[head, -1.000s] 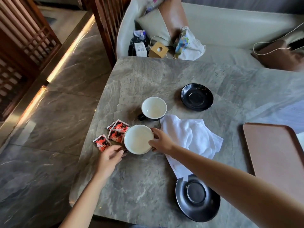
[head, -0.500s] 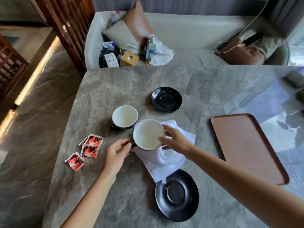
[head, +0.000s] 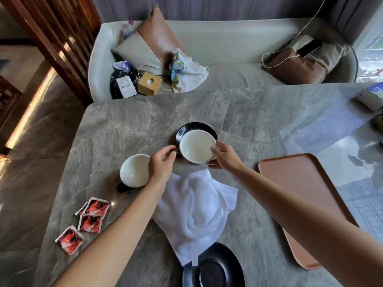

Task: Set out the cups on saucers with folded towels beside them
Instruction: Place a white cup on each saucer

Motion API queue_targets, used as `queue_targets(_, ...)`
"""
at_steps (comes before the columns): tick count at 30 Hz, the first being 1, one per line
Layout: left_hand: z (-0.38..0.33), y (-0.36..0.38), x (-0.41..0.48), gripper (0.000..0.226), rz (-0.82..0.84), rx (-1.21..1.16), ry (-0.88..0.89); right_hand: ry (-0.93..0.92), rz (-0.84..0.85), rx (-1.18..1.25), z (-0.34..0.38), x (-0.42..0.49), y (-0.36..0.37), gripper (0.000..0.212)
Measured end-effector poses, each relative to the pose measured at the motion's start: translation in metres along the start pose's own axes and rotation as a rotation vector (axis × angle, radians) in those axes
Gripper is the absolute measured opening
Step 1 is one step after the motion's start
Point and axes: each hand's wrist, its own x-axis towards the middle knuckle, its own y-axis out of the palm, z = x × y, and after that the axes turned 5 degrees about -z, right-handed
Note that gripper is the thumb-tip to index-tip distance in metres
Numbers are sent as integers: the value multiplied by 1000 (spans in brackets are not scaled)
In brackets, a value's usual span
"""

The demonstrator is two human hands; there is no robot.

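A white-lined cup (head: 197,146) sits over the far black saucer (head: 196,129), the right hand (head: 224,156) fingers gripping its rim and the left hand (head: 162,163) fingers pinched at its side. A second cup (head: 134,170) stands nearby on the surface (head: 128,125), with a crumpled white towel (head: 196,212) and another saucer (head: 213,266) closer in.

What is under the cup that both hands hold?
Under the held cup lies the far black saucer; only its far rim shows. Whether the cup touches it is hidden.

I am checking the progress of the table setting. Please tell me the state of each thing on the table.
Held cup: gripped by both hands, over far saucer.
Second cup: upright on table, no saucer.
Near saucer: bare.
Towel: crumpled, unfolded.
Tray: bare.
Left hand, right hand: gripping.
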Motion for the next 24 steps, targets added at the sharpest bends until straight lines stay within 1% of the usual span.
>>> queue_targets(7,10,30,52,25,-4,58,-5,60,-28,26,2,52,0,35)
queue_targets(11,18,36,72,25,34,90,-11,85,-36,12,0,69,0,34)
queue_targets(18,27,40,87,24,56,136,-9,106,-44,18,-8,83,1,33)
queue_targets(24,32,41,90,23,65,129,-18,102,-44,18,-13,89,2,32)
